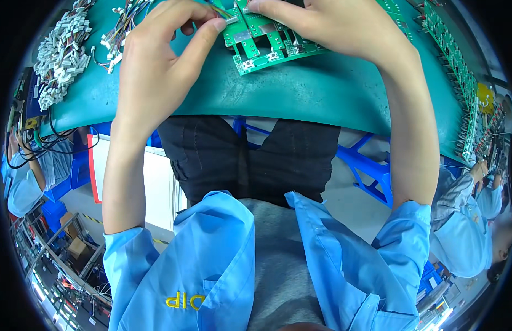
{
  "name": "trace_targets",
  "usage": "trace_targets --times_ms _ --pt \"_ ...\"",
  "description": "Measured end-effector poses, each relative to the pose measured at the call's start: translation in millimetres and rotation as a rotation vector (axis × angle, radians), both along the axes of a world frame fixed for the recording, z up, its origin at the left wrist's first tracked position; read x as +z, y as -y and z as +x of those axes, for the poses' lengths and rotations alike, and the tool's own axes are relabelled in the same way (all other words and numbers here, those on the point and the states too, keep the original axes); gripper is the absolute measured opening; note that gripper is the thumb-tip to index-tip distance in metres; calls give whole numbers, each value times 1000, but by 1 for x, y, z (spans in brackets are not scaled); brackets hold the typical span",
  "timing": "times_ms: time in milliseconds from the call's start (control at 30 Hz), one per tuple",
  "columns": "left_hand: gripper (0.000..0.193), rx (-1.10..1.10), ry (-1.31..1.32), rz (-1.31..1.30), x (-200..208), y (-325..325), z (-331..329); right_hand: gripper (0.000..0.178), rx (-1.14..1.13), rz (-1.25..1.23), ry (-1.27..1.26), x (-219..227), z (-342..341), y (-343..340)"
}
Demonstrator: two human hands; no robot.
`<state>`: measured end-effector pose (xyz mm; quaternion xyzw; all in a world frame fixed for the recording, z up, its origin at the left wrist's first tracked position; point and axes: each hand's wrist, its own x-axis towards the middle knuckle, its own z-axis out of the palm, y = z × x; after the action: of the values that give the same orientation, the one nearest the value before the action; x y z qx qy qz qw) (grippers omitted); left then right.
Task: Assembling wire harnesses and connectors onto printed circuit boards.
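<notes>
At the top edge of the head view, a green circuit board with cut-out slots and small push buttons lies on the bench. My left hand is closed at the board's left side, thumb and fingers pinching a white wire connector with thin coloured wires. From the right, my right hand reaches over the board and grips it, the thumb stretched across its upper face. The picture's edge cuts off the right fingertips.
A green mat covers the bench. White connectors are heaped at the far left, beside a wire bundle. More circuit boards stand in a row along the right edge. Other people in blue work at both sides. Blue stools stand below.
</notes>
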<state>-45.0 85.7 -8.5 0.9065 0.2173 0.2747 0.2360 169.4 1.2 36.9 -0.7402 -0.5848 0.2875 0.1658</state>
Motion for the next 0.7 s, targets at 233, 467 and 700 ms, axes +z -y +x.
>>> trace_targets --times_ms 233,467,700 --pt "9 -14 13 -46 4 0 16 11 -57 -25 17 6 -5 0" --pt "11 15 21 -167 7 4 22 12 73 113 1 -16 10 -1" --pt "11 -16 118 40 -4 4 20 10 203 511 6 -43 23 -1"
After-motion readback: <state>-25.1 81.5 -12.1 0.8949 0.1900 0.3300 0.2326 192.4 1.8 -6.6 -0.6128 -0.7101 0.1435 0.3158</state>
